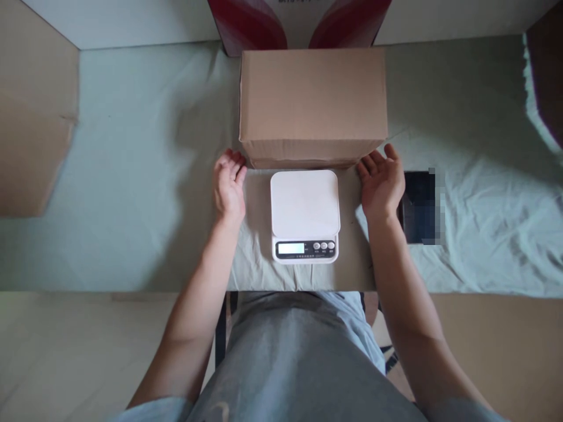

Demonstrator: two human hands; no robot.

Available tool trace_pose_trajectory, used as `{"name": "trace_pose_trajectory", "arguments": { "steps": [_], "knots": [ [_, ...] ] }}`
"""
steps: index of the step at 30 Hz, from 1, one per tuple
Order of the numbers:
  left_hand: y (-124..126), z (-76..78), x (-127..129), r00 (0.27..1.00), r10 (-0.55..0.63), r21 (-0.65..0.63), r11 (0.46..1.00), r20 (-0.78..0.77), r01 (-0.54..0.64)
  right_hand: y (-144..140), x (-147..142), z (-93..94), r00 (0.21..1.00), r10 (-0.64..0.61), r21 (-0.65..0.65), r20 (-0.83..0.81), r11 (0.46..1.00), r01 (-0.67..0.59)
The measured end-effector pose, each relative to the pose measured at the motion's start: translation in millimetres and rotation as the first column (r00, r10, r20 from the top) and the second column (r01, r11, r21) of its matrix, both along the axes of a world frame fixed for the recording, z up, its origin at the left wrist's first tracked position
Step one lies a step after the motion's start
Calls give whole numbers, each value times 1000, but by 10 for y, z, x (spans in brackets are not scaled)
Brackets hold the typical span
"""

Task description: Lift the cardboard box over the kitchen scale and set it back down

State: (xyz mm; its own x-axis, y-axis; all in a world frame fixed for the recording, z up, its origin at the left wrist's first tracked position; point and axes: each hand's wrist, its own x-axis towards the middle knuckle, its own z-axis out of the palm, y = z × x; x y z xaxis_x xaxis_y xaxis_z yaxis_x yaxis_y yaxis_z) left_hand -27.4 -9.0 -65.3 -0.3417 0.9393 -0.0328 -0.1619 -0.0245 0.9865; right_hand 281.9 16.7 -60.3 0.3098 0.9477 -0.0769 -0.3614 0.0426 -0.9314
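A white digital kitchen scale (305,203) lies on the cloth-covered table in front of me, its display lit and its plate bare. Just behind it stands a closed brown cardboard box (314,97). At the box's near left corner is my left hand (229,183), fingers loosely bent and holding nothing. My right hand (382,181) is palm up by the near right corner, its fingers apart and nothing in the palm. Whether the fingertips touch the box, I cannot tell.
A dark flat object (420,208), partly pixelated, lies right of my right hand. Another cardboard piece (35,135) stands at the left. Behind the box is a red and white carton (253,26). The green tablecloth (127,146) reaches the table's front edge.
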Motion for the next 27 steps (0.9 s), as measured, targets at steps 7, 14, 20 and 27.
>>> {"name": "trace_pose_trajectory", "arguments": {
  "steps": [7,14,20,27],
  "knots": [
    [47,102,148,994,-87,60,994,-66,91,-35,-152,100,977,41,82,211,995,-59],
    [158,325,264,980,-147,66,985,-136,157,-82,-352,451,957,204,91,207,970,-226],
    [-293,850,304,977,-138,167,972,-165,166,-469,-239,894,953,191,104,236,970,-221],
    [-1095,719,416,989,-36,143,988,-142,56,-1173,-279,853,977,144,91,160,983,-160]
  ]
}}
